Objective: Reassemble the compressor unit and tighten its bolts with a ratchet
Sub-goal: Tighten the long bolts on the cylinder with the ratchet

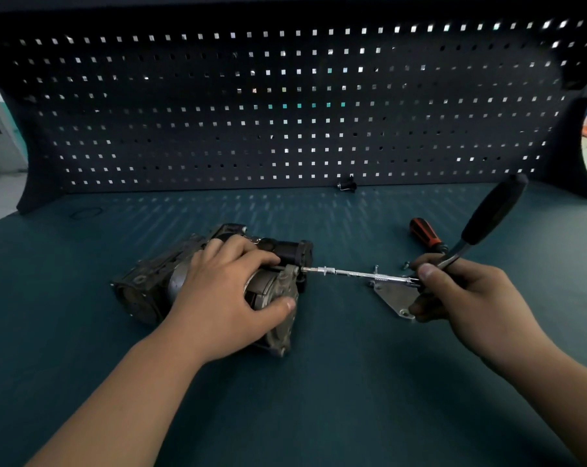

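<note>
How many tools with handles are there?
2. The ratchet is gripped in the right hand, its extension reaching the compressor. The orange-and-black screwdriver lies on the bench just behind that hand. Others may be hidden.

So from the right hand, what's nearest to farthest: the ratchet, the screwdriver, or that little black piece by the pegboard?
1. Ratchet: gripped in the right hand itself.
2. Screwdriver: lying just behind the hand.
3. Black piece: far back and to the left, at the foot of the pegboard.
</note>
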Demonstrator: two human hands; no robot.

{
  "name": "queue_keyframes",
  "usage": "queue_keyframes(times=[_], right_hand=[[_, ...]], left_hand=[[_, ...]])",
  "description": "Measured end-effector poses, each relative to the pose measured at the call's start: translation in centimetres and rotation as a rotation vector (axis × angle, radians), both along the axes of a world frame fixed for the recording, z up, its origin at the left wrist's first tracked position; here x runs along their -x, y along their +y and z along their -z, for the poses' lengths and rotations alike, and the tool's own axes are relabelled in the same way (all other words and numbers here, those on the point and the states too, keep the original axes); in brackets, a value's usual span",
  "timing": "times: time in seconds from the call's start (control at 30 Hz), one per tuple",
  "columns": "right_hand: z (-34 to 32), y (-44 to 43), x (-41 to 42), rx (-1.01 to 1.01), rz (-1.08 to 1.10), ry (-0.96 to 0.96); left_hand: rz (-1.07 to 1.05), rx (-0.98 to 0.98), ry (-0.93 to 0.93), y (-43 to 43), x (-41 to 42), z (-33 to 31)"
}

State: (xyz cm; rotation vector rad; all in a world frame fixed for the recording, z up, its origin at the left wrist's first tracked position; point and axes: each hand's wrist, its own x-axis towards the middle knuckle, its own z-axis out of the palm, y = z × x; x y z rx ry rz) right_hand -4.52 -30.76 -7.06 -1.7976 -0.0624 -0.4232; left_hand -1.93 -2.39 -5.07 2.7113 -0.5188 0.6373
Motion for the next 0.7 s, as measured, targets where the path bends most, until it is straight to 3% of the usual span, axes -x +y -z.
queue_keyframes(times=[0.27, 0.4, 0.47, 0.57, 0.7], right_hand=[[0.6, -0.1, 0.0, 0.012, -0.040, -0.077], [0.6, -0.6, 1.4, 0.293, -0.135, -0.301], [0.6, -0.6, 1.9, 0.336, -0.198, -0.365], [0.6, -0.2, 2.4, 0.455, -0.231, -0.484], [0.5, 0.9, 3.0, 0.438, -0.279, -0.520]], left_hand=[[0.038, -0.058, 0.102, 0.5, 0.2, -0.6], [0.088, -0.133, 0.333, 2.4, 0.1, -1.2], [0.067, -0.172, 0.373, 3.0, -0.1, -1.2], [0.026, -0.227, 0.323, 3.1, -0.5, -0.7], [-0.022, -0.338, 0.185, 3.1, -1.0, 0.0]])
